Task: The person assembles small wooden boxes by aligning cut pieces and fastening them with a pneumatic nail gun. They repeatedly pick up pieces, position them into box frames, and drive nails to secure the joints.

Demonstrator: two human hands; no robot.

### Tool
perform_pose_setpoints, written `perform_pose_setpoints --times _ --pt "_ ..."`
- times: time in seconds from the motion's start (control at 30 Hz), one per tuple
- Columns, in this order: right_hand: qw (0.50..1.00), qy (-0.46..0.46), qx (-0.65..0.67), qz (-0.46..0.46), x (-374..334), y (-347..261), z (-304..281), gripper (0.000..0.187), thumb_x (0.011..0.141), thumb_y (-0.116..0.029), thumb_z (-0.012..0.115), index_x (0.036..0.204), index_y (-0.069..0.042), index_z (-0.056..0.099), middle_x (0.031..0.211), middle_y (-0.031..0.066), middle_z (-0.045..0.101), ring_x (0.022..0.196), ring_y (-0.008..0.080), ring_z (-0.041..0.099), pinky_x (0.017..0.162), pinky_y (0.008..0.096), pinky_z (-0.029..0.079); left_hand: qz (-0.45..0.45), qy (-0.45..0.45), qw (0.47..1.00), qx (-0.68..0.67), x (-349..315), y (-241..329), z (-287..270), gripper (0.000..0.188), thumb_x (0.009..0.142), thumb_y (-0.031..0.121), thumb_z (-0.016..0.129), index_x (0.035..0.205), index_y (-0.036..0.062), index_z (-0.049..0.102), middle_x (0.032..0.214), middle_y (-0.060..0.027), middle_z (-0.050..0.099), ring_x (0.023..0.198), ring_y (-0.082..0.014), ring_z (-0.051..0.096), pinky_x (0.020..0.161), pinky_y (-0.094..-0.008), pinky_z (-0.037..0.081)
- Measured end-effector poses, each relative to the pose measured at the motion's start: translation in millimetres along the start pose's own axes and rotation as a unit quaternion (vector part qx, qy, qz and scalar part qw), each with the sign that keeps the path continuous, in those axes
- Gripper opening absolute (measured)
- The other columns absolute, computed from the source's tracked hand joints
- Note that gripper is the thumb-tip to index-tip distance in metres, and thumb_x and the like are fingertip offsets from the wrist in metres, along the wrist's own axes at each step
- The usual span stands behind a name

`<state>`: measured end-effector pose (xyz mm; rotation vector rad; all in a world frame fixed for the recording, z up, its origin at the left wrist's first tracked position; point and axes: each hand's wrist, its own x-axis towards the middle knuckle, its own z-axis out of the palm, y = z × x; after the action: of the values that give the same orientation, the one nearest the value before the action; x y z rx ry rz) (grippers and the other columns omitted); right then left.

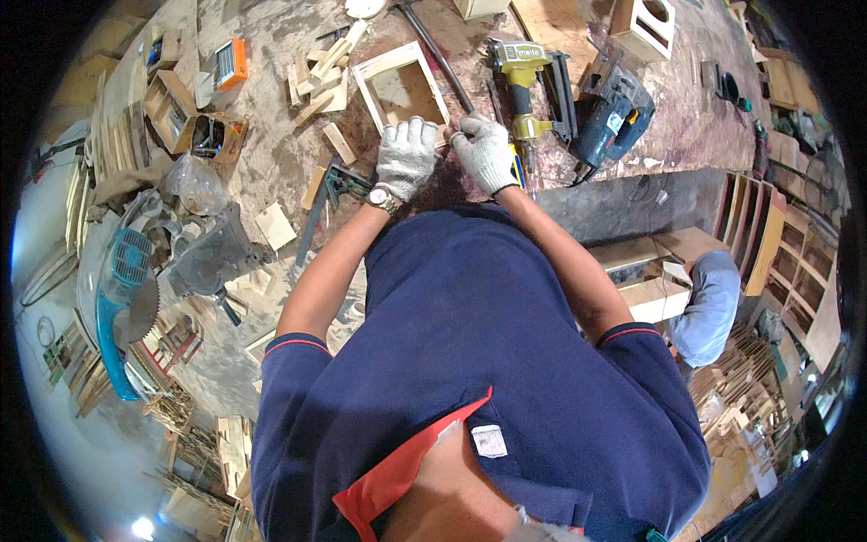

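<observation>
A small open wooden box point(377, 88) lies on the workbench in front of me, pale walls around a darker inside. My left hand point(406, 158), in a whitish knit glove, has its fingers closed over the near wall of this box. Just right of the box's near corner is my right hand point(485, 154), gloved too, its fingers curled in; whatever they hold is hidden. A dark, long-handled tool like a hammer point(438, 59) lies beyond, its handle end reaching those fingers. A yellow-and-black nail gun point(522, 86) rests close to the right of my right hand.
A jigsaw point(614, 122) lies right of the nail gun. Wood offcuts point(330, 72) are piled left of the box. A wooden box with an oval hole point(644, 27) stands far right. A blue circular saw point(126, 271) is at left. Another person's sleeve point(709, 307) shows at right.
</observation>
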<state>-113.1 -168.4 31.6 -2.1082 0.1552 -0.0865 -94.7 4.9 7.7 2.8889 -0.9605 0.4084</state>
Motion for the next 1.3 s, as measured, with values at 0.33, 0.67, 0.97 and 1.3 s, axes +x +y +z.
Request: perform_pose_setpoints --times 0.33,0.67,0.97,1.3 --pt "0.979 0.17 -0.097 0.061 32.9 33.3 -39.3 0.051 0.086 -0.03 0.078 0.127 -0.003 0.065 0.109 0.0201 0.067 0.1 0.0365 0.067 0.082 0.0438 0.055 0.01 -0.037 0.999 0.014 -0.2 -2.8 2.3 0.05 0.077 0.046 0.076 0.111 0.0099 0.067 0.102 -0.008 0.065 0.091 -0.0258 0.062 0.083 -0.0436 0.044" --pt "0.961 -0.042 -0.196 0.19 81.7 31.8 -79.6 0.113 0.079 -0.034 0.07 0.162 0.006 0.003 0.108 0.0336 0.069 0.096 0.0437 0.071 0.085 0.0457 0.058 0.005 -0.07 0.997 -0.003 -1.9 -4.1 0.5 0.034 0.08 0.028 0.07 0.108 0.0103 0.065 0.1 -0.0093 0.064 0.09 -0.0271 0.063 0.08 -0.044 0.047" --pt "0.991 -0.082 0.029 0.103 17.2 -24.0 -181.8 0.039 0.082 -0.02 0.073 0.117 -0.004 0.072 0.098 0.0197 0.077 0.088 0.0291 0.075 0.081 0.0399 0.057 -0.031 0.044 0.995 -0.08 -13.6 -17.7 8.5 0.037 0.083 0.033 0.075 0.105 0.005 0.065 0.092 -0.0151 0.065 0.08 -0.0349 0.064 0.07 -0.0477 0.048" --pt "0.981 -0.187 0.041 0.033 5.7 -74.9 -171.2 0.047 0.083 -0.012 0.079 0.126 0.0 0.064 0.108 0.0179 0.076 0.102 0.0242 0.073 0.091 0.0386 0.055 -0.279 0.102 0.898 -0.324 -71.5 65.9 72.7 0.06 0.096 0.038 0.066 0.139 0.0002 0.048 0.13 -0.027 0.061 0.114 -0.0488 0.062 0.104 -0.0587 0.048"
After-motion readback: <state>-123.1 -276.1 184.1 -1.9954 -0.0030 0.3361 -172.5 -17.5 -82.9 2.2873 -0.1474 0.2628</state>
